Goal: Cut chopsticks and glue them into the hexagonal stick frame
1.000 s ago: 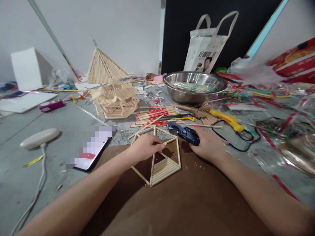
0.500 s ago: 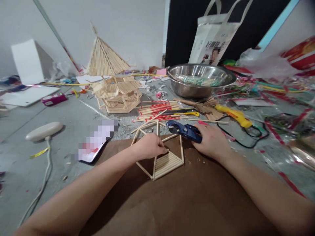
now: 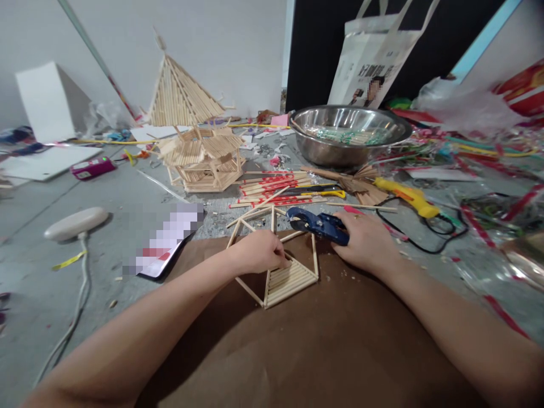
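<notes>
Here, stick frame (image 3: pixel 291 281) under left hand (image 3: pixel 260 252) (seemingly pinching stick (image 3: pixel 290 261)), right hand (image 3: pixel 366 241) gripping cutter (image 3: pixel 318 225).

Stick frame (image 3: pixel 293 280): pale wood, matt. Blue hand tool (image 3: pixel 312 222): smooth plastic look. Basin (image 3: pixel 331 152): glossy metal. Yellow tool (image 3: pixel 408 198): smooth plastic. Brown sheet (image 3: pixel 297 351): matt, paper or cloth unclear.

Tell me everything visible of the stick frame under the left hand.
The stick frame looks like pale wood: thin sticks joined into triangles, the near-right one partly filled with parallel sticks. It rests mostly on the brown sheet, its far edge beyond. The left hand touches it, hiding the middle.
</notes>
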The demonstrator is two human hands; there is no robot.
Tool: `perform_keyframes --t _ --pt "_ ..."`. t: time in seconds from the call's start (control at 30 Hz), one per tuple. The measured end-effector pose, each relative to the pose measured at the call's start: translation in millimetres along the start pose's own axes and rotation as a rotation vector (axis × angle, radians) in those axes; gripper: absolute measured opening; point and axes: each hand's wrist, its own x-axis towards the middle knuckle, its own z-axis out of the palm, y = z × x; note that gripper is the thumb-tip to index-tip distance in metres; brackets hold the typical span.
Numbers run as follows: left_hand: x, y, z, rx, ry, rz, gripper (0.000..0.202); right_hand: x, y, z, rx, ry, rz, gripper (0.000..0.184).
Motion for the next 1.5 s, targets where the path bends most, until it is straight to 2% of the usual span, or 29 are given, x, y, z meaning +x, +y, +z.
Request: perform_keyframes --t 0.2,0.53,0.83,1.17,1.5 --pt "0.7 -1.8 2.4 0.022 0.019 -0.024 0.021 -0.3 -0.9 -0.7 0.024 -0.035 0.011 0.042" --pt "-2.5 5.4 -2.2 0.124 -0.010 -0.045 0.030 0.4 -0.2 1.6 -0.004 0.001 -0.015 0.043" --pt "-2.8 5.6 -1.1 0.097 -0.006 -0.056 0.026 0.2 -0.4 1.1 -0.007 -0.033 -0.006 0.042" --pt "-2.8 0.4 -5.8 0.057 -0.098 0.055 0.025 -0.4 0.7 2.0 -0.007 -0.005 -0.038 0.044" --pt "-0.7 -1.3 -4.3 0.078 -0.101 0.029 0.026 0.0 -0.4 0.7 -0.013 -0.010 -0.030 0.041"
